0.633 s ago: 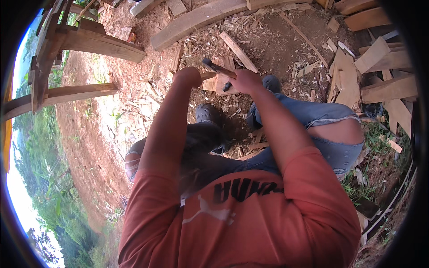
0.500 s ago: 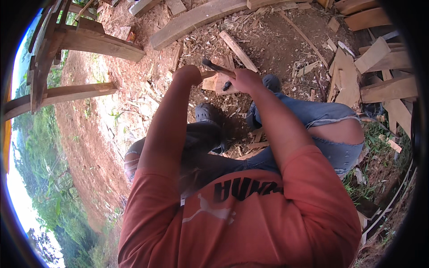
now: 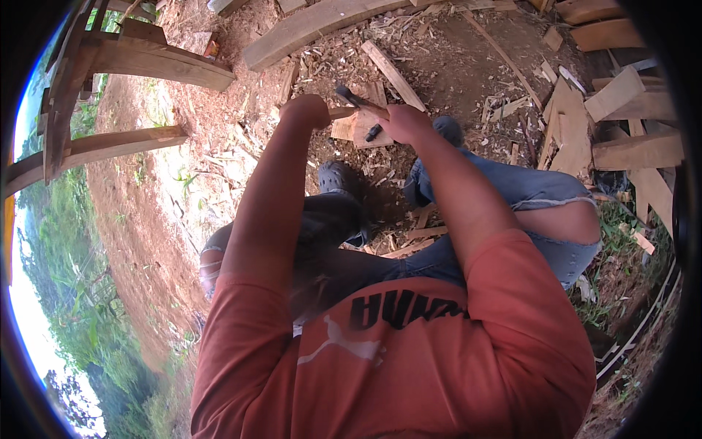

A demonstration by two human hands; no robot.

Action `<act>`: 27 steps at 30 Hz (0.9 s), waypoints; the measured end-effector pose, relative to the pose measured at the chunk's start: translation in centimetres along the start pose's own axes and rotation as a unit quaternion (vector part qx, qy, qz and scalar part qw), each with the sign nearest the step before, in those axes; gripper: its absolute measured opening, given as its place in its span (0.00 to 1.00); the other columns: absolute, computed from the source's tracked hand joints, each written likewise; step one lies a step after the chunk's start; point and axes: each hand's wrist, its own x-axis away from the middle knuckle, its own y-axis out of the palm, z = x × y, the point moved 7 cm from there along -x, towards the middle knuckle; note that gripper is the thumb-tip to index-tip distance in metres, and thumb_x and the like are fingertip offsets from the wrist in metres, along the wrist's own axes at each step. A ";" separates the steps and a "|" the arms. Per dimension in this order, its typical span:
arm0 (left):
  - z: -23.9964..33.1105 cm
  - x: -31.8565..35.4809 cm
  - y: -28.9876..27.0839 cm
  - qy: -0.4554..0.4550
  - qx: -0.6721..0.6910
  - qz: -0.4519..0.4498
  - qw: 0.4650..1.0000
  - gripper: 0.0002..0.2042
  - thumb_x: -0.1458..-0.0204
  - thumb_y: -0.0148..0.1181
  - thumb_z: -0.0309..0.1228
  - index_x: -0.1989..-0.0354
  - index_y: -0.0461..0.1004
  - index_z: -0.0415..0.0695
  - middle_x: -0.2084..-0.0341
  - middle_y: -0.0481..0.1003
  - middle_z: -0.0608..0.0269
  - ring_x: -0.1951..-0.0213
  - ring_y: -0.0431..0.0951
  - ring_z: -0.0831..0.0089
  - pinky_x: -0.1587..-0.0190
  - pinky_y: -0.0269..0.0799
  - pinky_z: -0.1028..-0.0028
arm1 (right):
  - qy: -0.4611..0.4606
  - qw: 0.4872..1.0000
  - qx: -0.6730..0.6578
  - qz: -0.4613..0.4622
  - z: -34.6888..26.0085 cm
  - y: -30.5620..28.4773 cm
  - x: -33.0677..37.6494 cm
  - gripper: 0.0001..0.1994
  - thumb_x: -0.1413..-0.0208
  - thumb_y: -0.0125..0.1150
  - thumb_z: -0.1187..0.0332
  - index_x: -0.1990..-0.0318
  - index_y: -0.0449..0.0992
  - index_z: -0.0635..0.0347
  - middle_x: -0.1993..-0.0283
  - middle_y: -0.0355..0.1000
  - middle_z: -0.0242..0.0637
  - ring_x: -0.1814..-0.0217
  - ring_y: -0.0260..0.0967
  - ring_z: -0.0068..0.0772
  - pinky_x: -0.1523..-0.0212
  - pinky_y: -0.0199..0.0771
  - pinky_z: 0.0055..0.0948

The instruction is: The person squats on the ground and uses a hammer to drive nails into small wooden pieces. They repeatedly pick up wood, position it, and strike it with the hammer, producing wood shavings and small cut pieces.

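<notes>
My right hand (image 3: 406, 124) is closed around the wooden handle of a dark-headed tool (image 3: 349, 96). The tool's head points up and left, and its exact kind cannot be made out. To its left, my left hand (image 3: 306, 112) is closed on the end of a small piece of wood (image 3: 341, 113), which reaches toward the tool. Under both hands lies a flat wooden block (image 3: 360, 130) on the ground. A short black object (image 3: 374, 132) shows over the block beside my right hand; its kind is unclear.
Wood chips surround my feet in grey clogs (image 3: 338, 178). A long thick plank (image 3: 314, 36) lies at the far side, with a shorter strip (image 3: 395, 77) nearer. Offcuts (image 3: 567, 128) are heaped at the right. Beams (image 3: 157, 62) jut in from the left.
The view has shifted slightly, so the ground sits a little higher in it. The tool's head has moved slightly right. Both hands keep their grips.
</notes>
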 end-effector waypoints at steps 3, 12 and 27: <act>0.5 0.5 -0.1 0.012 -0.018 -0.025 0.999 0.15 0.42 0.64 0.39 0.51 0.87 0.47 0.53 0.85 0.56 0.50 0.86 0.57 0.47 0.82 0.56 | 0.000 1.000 0.001 -0.008 0.1 0.3 -0.4 0.24 0.33 0.59 0.48 0.41 0.80 0.56 0.46 0.82 0.48 0.43 0.81 0.54 0.41 0.79 0.51; 0.8 1.8 -0.7 -0.005 0.008 -0.044 0.999 0.18 0.43 0.64 0.34 0.45 0.85 0.49 0.43 0.83 0.57 0.41 0.83 0.58 0.40 0.79 0.55 | 0.025 1.000 -0.006 -0.013 0.1 1.2 -0.1 0.24 0.33 0.60 0.47 0.41 0.81 0.54 0.45 0.82 0.48 0.42 0.80 0.53 0.41 0.79 0.51; 0.4 2.3 -0.8 -0.012 0.033 -0.031 0.999 0.19 0.46 0.66 0.33 0.45 0.86 0.48 0.44 0.84 0.57 0.42 0.85 0.58 0.41 0.81 0.55 | -0.006 1.000 -0.009 0.005 -0.7 0.4 -0.4 0.23 0.33 0.60 0.48 0.44 0.81 0.57 0.49 0.82 0.50 0.44 0.80 0.54 0.43 0.78 0.52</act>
